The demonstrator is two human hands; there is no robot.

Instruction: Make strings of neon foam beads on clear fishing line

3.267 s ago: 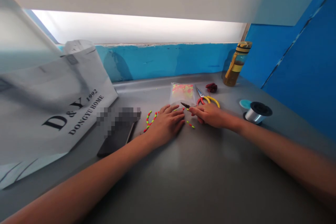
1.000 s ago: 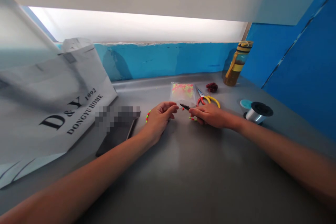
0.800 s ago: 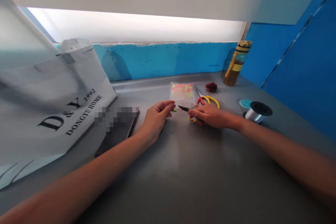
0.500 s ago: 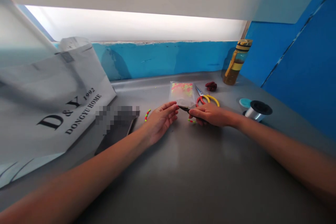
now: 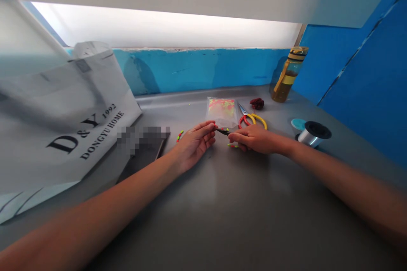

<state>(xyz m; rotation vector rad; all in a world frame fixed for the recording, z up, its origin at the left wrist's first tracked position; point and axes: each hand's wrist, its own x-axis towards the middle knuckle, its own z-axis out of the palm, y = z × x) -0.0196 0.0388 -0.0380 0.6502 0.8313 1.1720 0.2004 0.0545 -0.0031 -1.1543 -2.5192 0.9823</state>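
Observation:
My left hand [image 5: 197,144] is closed in a pinch at the middle of the table, with a red bead showing at its fingertips. It seems to be the end of a string of red and yellow-green beads [image 5: 232,146]; parts of beadwork show on both sides of the hands. Black-tipped pliers [image 5: 223,131] are gripped in my right hand [image 5: 251,139], their jaws pointing left and reaching the left fingertips. Whether the jaws touch the bead or the thread is too small to tell. More beads [image 5: 179,136] lie just left of my left wrist.
Behind the hands lie a clear bag of beads [image 5: 221,110], scissors [image 5: 253,119] with red and yellow handles and a dark red bundle [image 5: 257,103]. To the right are a spool [image 5: 313,134] and a bottle [image 5: 290,74]. A white bag [image 5: 70,123] and a dark flat object [image 5: 144,152] stand left.
More beads now show beside the plier jaws near the left fingertips. The hands have barely moved, and the whole view has shifted slightly.

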